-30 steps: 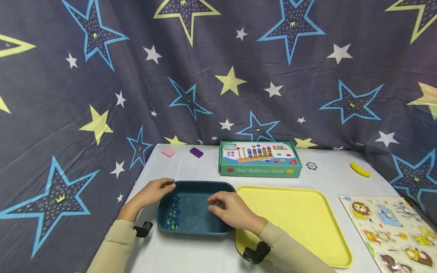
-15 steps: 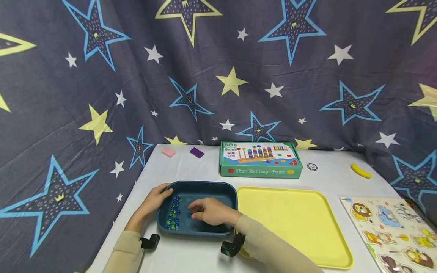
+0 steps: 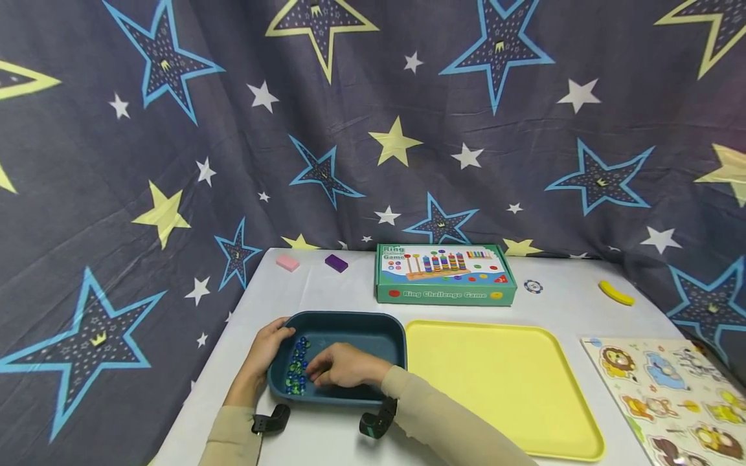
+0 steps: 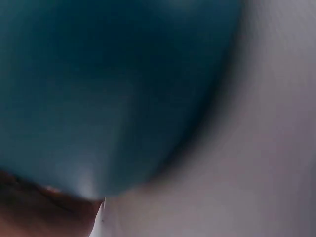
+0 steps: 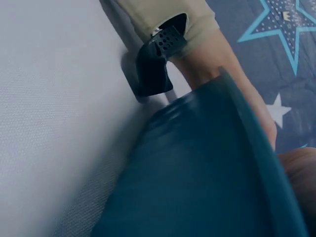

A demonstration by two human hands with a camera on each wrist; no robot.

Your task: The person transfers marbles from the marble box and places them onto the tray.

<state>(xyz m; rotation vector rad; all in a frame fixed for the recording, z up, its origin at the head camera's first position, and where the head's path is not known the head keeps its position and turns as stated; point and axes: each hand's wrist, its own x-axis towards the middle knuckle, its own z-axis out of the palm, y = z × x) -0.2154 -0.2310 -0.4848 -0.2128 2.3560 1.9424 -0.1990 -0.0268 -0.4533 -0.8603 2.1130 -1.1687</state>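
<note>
A dark teal tray [image 3: 373,325] with raised walls stands on the white table. Glass marbles [image 3: 296,366], blue and green, are gathered along its left side. My left hand [image 3: 265,349] holds the tray's left rim, thumb over the edge. Inside the tray, my right hand [image 3: 348,365] hovers low with loosely bent fingers, its fingertips right beside the marbles. The left wrist view is filled by the blurred tray wall [image 4: 98,98]. In the right wrist view, the tray's outer side [image 5: 197,163] hides the marbles.
A yellow tray [image 3: 495,382] lies right of the teal one. Behind stand a green ring game box [image 3: 445,294], a pink block [image 3: 287,262] and a purple block [image 3: 336,262]. Farther right are a poker chip [image 3: 533,286], a yellow banana-shaped piece [image 3: 616,292] and an animal puzzle board [image 3: 664,388].
My right hand has moved left and down into the teal tray, reaching the marbles. My left hand has slid down slightly and settled on the tray's rim.
</note>
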